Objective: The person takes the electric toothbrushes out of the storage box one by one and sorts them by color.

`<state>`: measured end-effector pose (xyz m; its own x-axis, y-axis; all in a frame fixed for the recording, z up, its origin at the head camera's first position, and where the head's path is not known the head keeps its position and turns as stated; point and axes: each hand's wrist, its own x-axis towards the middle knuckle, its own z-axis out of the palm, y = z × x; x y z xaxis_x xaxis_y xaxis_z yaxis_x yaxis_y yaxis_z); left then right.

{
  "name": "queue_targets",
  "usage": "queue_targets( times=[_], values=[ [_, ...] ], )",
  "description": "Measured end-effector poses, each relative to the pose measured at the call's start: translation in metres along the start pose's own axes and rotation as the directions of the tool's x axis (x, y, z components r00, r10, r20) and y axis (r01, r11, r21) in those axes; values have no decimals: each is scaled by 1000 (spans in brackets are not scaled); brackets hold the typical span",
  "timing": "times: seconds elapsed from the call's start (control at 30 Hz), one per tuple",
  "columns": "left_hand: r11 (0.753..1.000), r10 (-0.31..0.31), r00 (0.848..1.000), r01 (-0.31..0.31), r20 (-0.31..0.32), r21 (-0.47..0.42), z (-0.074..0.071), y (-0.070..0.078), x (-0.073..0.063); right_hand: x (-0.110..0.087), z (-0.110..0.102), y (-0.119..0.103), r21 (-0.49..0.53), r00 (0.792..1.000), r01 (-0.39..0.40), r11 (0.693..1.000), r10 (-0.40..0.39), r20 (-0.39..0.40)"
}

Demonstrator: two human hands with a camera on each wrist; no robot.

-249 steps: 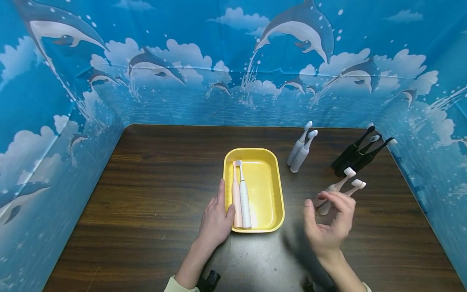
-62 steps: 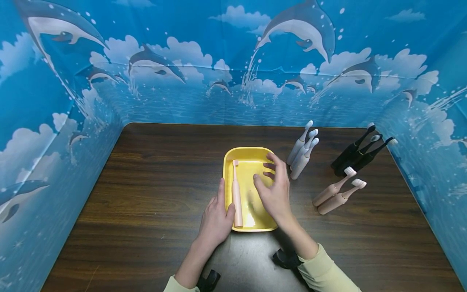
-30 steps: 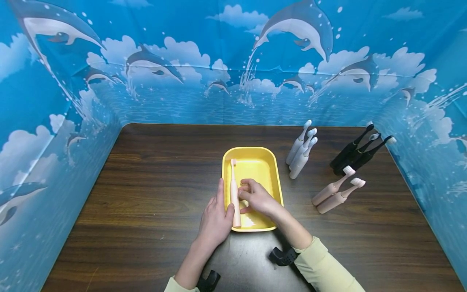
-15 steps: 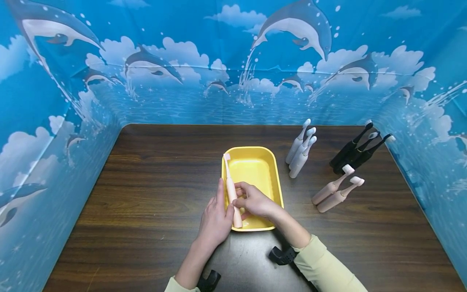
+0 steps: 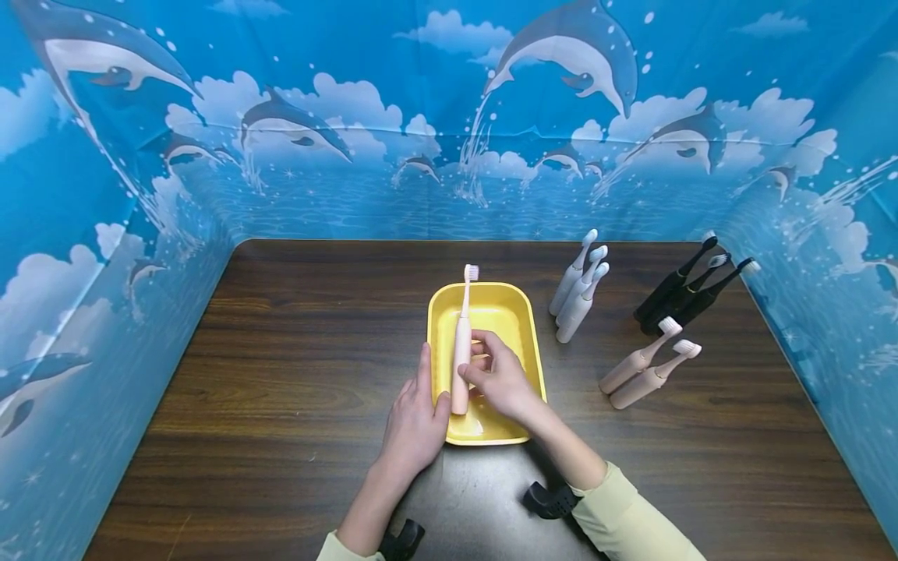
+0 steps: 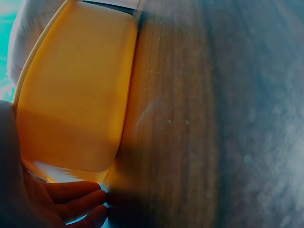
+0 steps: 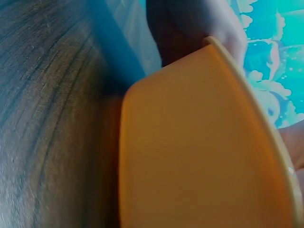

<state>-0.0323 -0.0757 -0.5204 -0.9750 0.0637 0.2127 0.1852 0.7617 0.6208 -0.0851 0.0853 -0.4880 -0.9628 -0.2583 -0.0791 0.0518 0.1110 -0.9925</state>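
Observation:
In the head view, a pink electric toothbrush is held upright-leaning over the yellow tray, its bristle head above the tray's far rim. My right hand pinches its handle from the right, between thumb and fingers. My left hand holds the tray's left wall, thumb at the rim and fingers along the outside. The left wrist view shows those fingers against the tray's wall. In the right wrist view the tray's outer wall hides the toothbrush.
Several electric toothbrushes stand upright at the right: a white group near the tray, a black group farther right, and two pink ones in front. A dolphin-print cloth borders the brown wooden table.
Earlier a white toothbrush left the tray and now stands in the white group. My right hand has since reached in, gripped the pink toothbrush and lifted it. My left hand stays put.

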Motion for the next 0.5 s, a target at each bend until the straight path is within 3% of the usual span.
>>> queue_targets(
  times=[0.17,0.3,0.5],
  values=[
    [1000,1,1000,-1,4,3,0,1,0,-13,-13,-11,33,986,107,994,-102,-134],
    [1000,5,1000,-5,-1,7,-1,1,0,-25,-23,-16,46,960,184,982,-169,-225],
    [1000,29,999,-29,-19,9,0,1,-1,-42,-36,-18,69,919,287,955,-255,-301]
  ],
)
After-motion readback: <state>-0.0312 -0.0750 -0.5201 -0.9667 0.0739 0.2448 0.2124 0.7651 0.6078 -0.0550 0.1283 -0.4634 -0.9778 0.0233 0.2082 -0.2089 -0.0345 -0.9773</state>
